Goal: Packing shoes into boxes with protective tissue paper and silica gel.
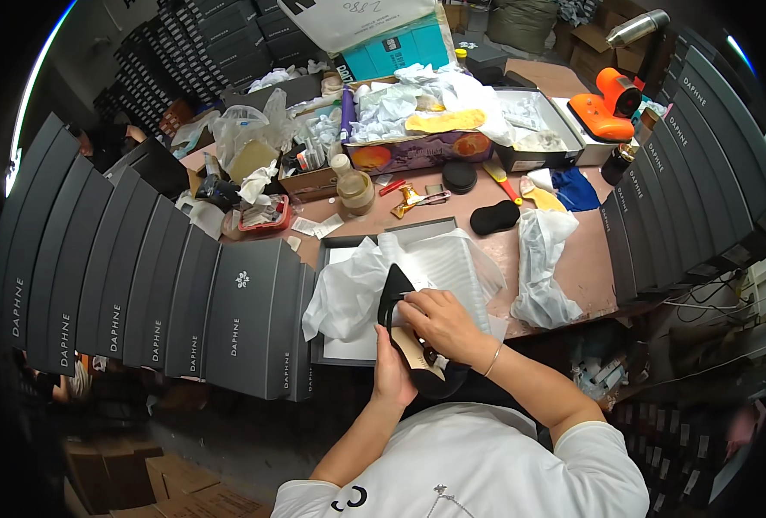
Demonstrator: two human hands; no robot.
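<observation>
Both hands hold the black shoe [405,324] tight, left hand [393,373] under, right hand [442,321] on top, above the open box [348,350].

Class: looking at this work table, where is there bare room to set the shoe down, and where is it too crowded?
Bare tabletop lies between the white bag and the right row of boxes. A smaller patch sits by the jar. The back of the table is crowded.

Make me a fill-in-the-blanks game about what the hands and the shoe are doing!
1. Both hands hold a black ____.
2. The left hand grips the shoe from ____.
3. The right hand lies on ____ of it.
4. The open box under the shoe is lined with ____ paper.

Missing words: shoe; below; top; white
</observation>
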